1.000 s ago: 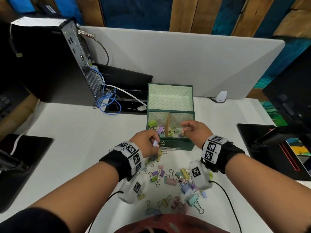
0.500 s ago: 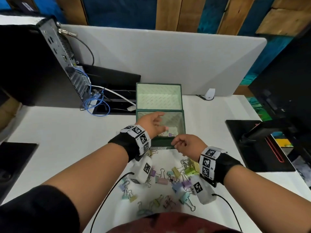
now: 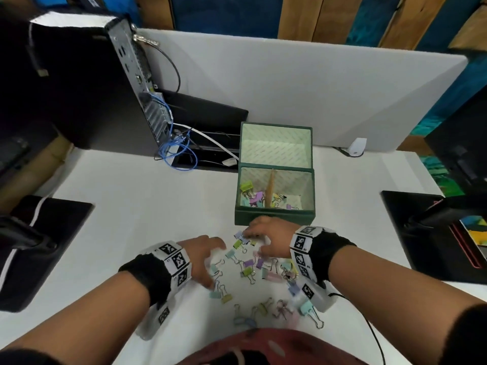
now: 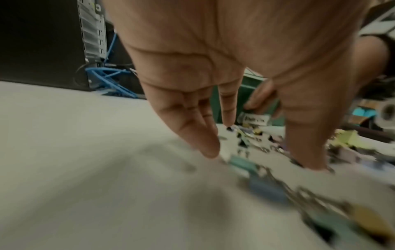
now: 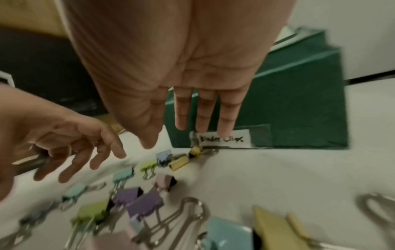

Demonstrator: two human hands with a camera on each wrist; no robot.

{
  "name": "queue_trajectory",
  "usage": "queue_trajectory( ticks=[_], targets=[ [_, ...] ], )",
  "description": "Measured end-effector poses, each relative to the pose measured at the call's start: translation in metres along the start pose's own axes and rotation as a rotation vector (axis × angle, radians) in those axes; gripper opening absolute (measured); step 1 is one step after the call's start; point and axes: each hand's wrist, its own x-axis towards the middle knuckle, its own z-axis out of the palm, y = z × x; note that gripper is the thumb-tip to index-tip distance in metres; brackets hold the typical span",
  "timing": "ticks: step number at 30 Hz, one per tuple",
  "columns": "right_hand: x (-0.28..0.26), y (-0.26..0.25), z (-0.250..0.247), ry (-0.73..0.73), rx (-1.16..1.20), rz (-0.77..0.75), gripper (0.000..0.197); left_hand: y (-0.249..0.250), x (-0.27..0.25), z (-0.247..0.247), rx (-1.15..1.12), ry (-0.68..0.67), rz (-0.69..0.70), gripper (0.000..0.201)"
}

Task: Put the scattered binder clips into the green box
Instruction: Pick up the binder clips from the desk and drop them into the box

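Both hands low over the clips [image 3: 247, 270] scattered on the white desk [image 3: 131, 206], just in front of the green box [image 3: 274, 217]. Left hand [image 3: 207, 255] spread, fingers straight and pointing down, tips almost at the desk beside a teal clip [image 4: 241, 165]; nothing held. Right hand [image 3: 268, 241] also spread, fingers extended down near the box's front label [image 5: 222, 139], holding nothing. Box lid [image 3: 275, 144] stands open behind; some clips already inside, both sides of a divider [image 3: 271, 188]. PC tower [image 3: 79, 88] with blue cables [image 3: 176, 151] at back left.
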Motion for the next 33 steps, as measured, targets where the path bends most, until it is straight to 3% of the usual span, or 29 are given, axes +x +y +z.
queue_trajectory(
  ticks=[4,8,12,18,24,33],
  targets=[
    [0.011,-0.009,0.011,-0.098,-0.175,-0.005,0.073,0.004,0.001,0.021,0.037,-0.003,0.038,0.107],
    [0.018,-0.008,0.021,-0.127,-0.29,-0.012,0.082,0.013,0.007,0.034,0.077,0.016,-0.014,0.119],
    [0.018,-0.004,0.026,-0.069,-0.301,0.018,0.08,0.023,0.013,0.034,-0.017,0.136,-0.035,0.101],
    [0.011,0.01,0.025,-0.005,-0.098,0.11,0.054,0.024,0.026,0.025,-0.085,0.216,-0.011,0.062],
    [0.004,0.017,0.023,0.014,-0.003,0.149,0.038,0.024,0.033,0.024,-0.115,0.237,0.005,0.059],
    [-0.002,0.017,0.019,-0.022,-0.043,0.135,0.041,0.024,0.037,0.019,-0.105,0.223,0.033,0.051]
  ],
)
